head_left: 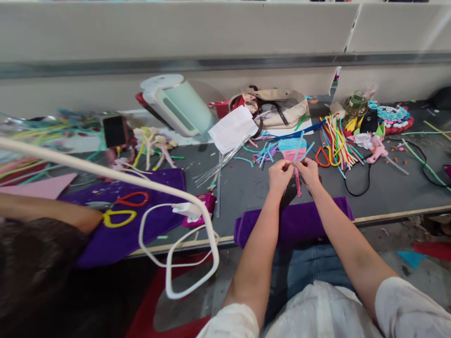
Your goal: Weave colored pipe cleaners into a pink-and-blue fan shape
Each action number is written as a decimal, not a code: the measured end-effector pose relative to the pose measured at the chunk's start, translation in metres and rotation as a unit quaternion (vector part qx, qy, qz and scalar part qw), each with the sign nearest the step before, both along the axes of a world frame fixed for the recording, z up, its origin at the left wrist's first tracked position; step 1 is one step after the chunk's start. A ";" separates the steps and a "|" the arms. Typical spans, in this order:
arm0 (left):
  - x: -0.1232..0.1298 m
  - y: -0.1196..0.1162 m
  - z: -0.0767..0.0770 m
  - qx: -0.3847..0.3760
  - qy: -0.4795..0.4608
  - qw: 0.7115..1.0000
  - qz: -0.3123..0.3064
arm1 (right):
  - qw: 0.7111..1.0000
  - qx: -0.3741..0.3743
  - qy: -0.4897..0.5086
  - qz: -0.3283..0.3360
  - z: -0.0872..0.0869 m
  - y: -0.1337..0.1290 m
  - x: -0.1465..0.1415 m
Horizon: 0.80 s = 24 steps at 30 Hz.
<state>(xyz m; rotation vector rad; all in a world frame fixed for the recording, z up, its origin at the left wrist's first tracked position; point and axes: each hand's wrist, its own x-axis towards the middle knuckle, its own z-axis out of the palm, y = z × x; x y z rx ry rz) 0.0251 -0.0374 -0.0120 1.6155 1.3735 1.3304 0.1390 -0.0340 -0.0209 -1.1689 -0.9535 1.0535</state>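
Note:
My left hand [281,175] and my right hand [307,172] meet over the grey table, fingertips pinched close together. Between them is a light-blue pipe cleaner [300,144], its ends sticking up past my fingers. A flat pipe-cleaner piece [292,148], blue at the top and pink below, lies just beyond my fingertips. A pink fuzzy strip [298,184] hangs down between my hands. My fingers hide where these parts join. Short blue and purple pipe cleaners [266,154] lie left of the piece. Orange-handled scissors [322,157] rest close to my right hand.
A rolled purple cloth [299,221] lies at the table's front edge under my forearms. Bundled coloured pipe cleaners [340,141] and a pink glue gun [378,150] are at right. A white cable [105,170] crosses the left foreground, near another person's arm [52,213]. A pale-green jug [179,105] stands behind.

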 end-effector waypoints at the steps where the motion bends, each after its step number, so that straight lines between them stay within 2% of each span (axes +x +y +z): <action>1: 0.000 0.000 -0.001 0.004 0.008 1.000 0.000 | 1.000 -0.001 -0.001 -0.001 0.000 0.000 0.000; 5: -0.001 0.000 -0.001 0.003 0.015 1.000 0.003 | 1.000 0.003 -0.001 -0.003 0.000 -0.001 0.000; 9: 0.001 0.000 0.002 -0.043 -0.055 0.998 -0.012 | 1.000 0.010 0.004 -0.002 0.000 -0.002 0.000; 14: 0.003 0.004 0.001 -0.106 -0.157 0.981 -0.041 | 1.000 0.000 0.010 0.001 -0.003 -0.001 0.001; 20: 0.004 0.005 0.002 -0.152 -0.213 0.964 -0.055 | 1.000 -0.001 0.028 0.004 -0.004 -0.002 0.000; 24: 0.005 0.003 0.000 -0.153 -0.191 0.967 -0.064 | 0.999 -0.007 0.051 -0.003 -0.001 -0.002 0.001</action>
